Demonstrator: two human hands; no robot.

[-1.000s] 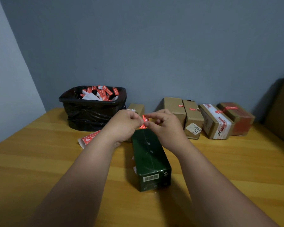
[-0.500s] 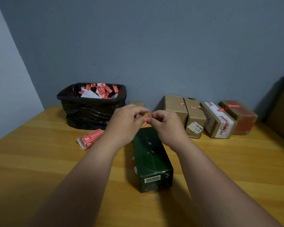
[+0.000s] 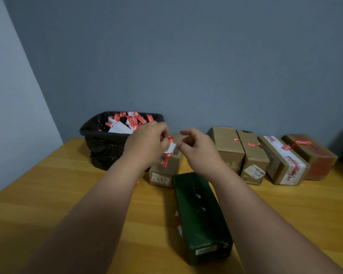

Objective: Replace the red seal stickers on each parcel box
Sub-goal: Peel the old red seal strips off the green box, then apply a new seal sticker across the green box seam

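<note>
The left hand (image 3: pixel 147 143) pinches the upper end of a red seal sticker (image 3: pixel 167 158) between thumb and fingers. The strip hangs down from this pinch, so its long axis is nearly vertical, with a white part, probably the backing, near the top and the red part below. The right hand (image 3: pixel 198 149) is just to the right of the strip; its fingers are loosely curled and, as far as I can see, they grasp nothing, though the fingertips are very near the white part.

The green box (image 3: pixel 201 218) lies on the wooden table (image 3: pixel 48 194) below and in front of both hands, with its long axis running away from the person. The sticker hangs above the far end of this box, and also in front of a small brown box (image 3: pixel 162 175) that stands just behind it. I judge the sticker must go down toward the green box, and the left hand carries it. The black bin (image 3: pixel 107 147) is behind and to the left of the green box.
</note>
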